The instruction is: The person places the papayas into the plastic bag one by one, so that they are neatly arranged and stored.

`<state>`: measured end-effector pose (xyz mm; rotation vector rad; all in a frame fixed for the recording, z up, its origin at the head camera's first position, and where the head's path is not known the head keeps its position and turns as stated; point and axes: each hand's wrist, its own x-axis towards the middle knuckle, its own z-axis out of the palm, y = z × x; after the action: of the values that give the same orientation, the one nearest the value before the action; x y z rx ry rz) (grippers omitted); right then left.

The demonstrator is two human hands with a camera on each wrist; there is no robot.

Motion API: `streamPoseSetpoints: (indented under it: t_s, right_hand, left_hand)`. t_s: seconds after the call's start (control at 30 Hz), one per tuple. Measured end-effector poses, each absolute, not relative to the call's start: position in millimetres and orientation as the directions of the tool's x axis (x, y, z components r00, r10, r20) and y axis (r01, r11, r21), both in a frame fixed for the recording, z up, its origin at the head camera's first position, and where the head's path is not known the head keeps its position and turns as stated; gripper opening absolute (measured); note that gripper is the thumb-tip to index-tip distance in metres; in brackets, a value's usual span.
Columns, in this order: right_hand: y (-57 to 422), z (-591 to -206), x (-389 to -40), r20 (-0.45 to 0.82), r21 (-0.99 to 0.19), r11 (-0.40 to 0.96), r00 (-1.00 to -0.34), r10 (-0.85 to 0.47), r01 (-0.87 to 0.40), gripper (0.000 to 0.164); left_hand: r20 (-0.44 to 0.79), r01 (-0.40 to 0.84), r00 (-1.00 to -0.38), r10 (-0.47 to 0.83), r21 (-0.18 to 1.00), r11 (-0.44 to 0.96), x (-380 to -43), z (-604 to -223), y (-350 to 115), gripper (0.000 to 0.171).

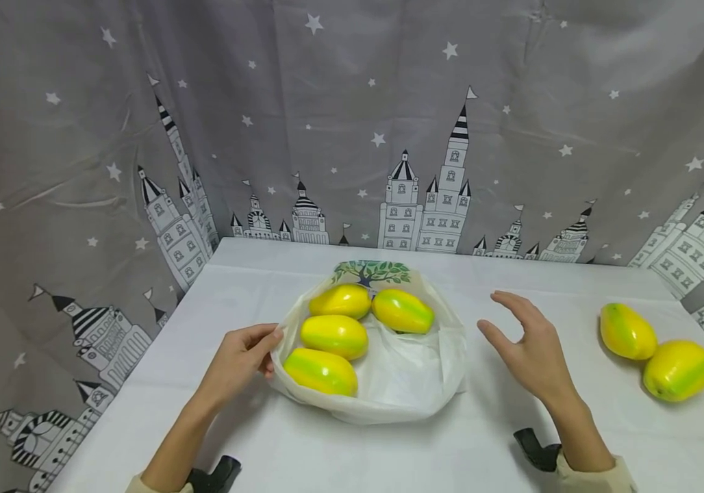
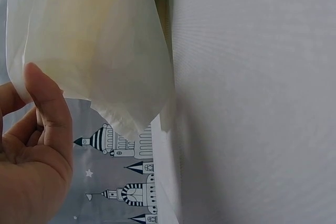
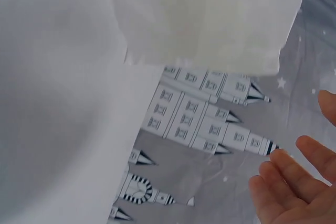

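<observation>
A white bag (image 1: 395, 404) with a tree print lies with its mouth wide on the table. Inside it, to the left and back, sit several yellow-green papayas (image 1: 335, 335). My left hand (image 1: 242, 356) pinches the bag's left rim between thumb and fingers; the left wrist view shows the thumb against the thin bag wall (image 2: 105, 40). To the right of the bag, my right hand (image 1: 531, 349) hovers with thumb and fingers spread apart and nothing between them. In the right wrist view the same hand's fingers stand away from the bag's side (image 3: 205, 19).
Two more papayas, one (image 1: 628, 331) behind the other (image 1: 680, 370), lie together on the right side of the white-covered table (image 1: 426, 459). A grey curtain (image 1: 340, 123) printed with castles and stars hangs behind the table and along its left side.
</observation>
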<state>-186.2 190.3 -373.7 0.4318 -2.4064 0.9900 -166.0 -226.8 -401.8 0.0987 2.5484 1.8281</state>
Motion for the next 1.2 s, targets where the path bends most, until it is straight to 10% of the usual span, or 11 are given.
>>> streamPoseSetpoints:
  t_s: [1.2]
  right_hand:
    - [335.1, -395.7, -187.1, 0.351, -0.568, 0.823, -0.902, 0.250, 0.007, 0.056]
  left_hand:
    - [0.029, 0.040, -0.999, 0.036, 0.943, 0.331, -166.1, -402.7, -228.5, 0.038]
